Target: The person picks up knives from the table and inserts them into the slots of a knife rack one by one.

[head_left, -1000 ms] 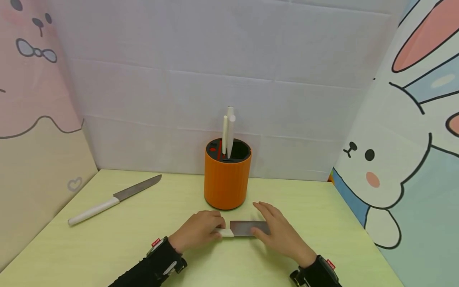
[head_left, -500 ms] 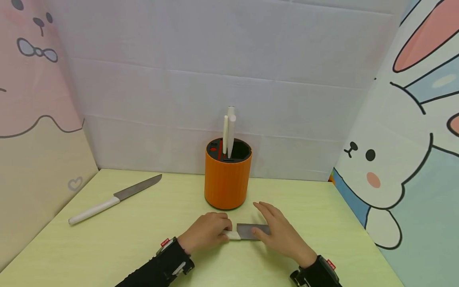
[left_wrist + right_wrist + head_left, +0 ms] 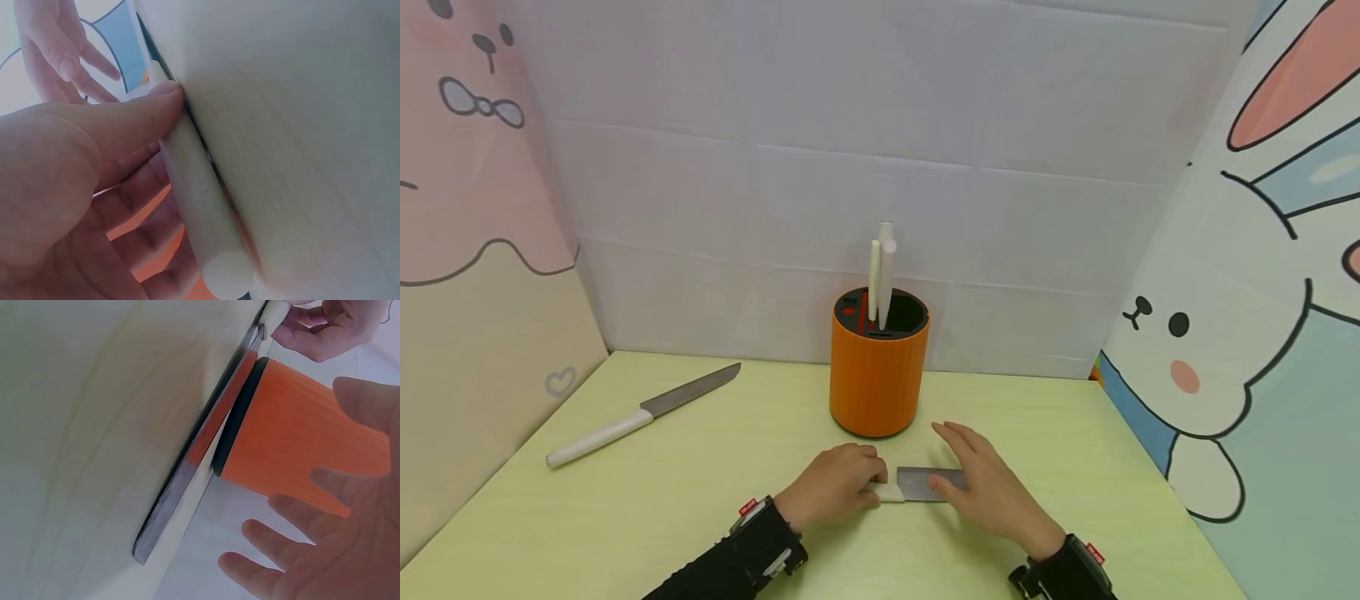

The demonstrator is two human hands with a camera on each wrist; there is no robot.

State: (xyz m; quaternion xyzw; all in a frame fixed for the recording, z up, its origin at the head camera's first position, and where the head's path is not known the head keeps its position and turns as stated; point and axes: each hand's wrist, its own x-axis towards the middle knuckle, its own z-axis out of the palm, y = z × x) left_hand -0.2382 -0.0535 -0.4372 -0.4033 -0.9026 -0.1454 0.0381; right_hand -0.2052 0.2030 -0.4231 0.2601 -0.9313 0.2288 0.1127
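A cleaver (image 3: 919, 483) with a broad grey blade and a white handle lies low over the front middle of the table, its blade pointing right. My left hand (image 3: 835, 485) holds the handle; in the left wrist view the thumb presses on top of the white handle (image 3: 203, 203) with the fingers curled beneath it. Over the blade's far end hovers my right hand (image 3: 988, 493), fingers spread, covering part of the blade in the head view. The right wrist view shows that hand apart from the blade (image 3: 194, 453), holding nothing.
Just behind the hands stands an orange round knife block (image 3: 878, 383) with several white handles (image 3: 886, 279) sticking up. A long knife (image 3: 688, 393) with a white handle lies at the left of the table (image 3: 625, 517). White cloth (image 3: 737, 208) hangs at the back.
My left hand has shifted right and slightly nearer with the cleaver, bringing more of the blade toward the right hand. It then held nearly still. The right hand has barely moved.
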